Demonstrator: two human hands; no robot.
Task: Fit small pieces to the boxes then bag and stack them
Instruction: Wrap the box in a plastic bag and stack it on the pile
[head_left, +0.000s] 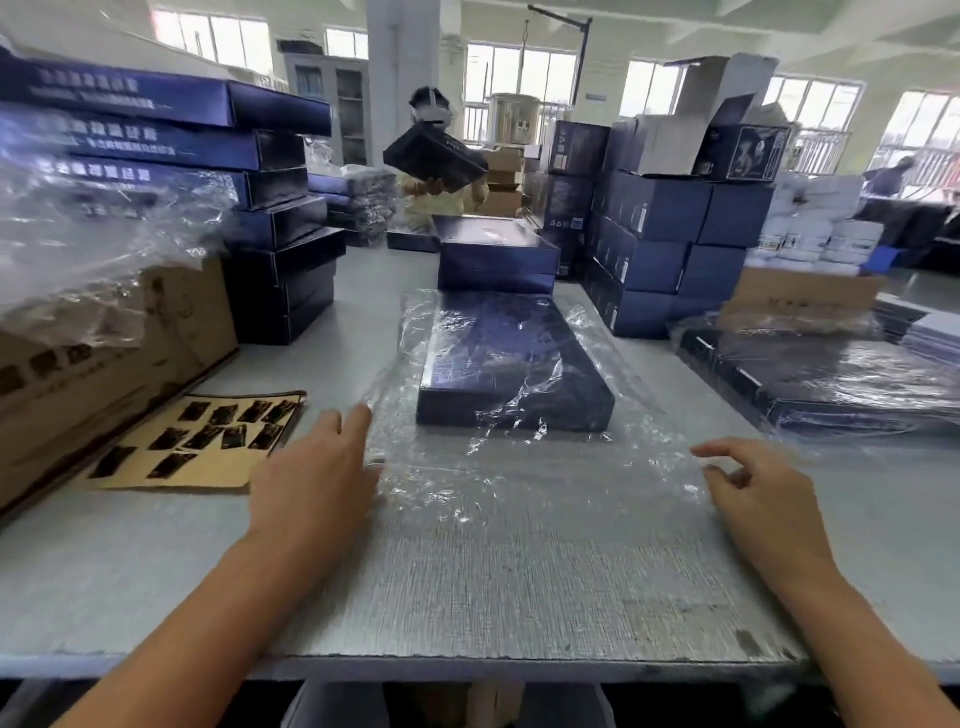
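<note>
A flat dark blue cardboard box (514, 364) lies mid grey table (467, 597), inside a crinkled clear plastic bag (519, 483). My left hand (317, 467) rests straight, close-set fingers on the bag's left edge. My right hand (763, 499) curls loosely at its right corner; I cannot tell whether it pinches the film.

A factory packing floor: dark blue printed cardboard boxes (649, 234) stacked high far left and right, brown corrugated cartons (104, 353) near left, long grey worktable (467, 571), large far windows (519, 78).

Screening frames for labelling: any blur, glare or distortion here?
Head view: motion blur smears the box stack at left, the left hand and the right hand; window light glints off the plastic bag around the dark blue box; wide-angle stretch toward the corners.
</note>
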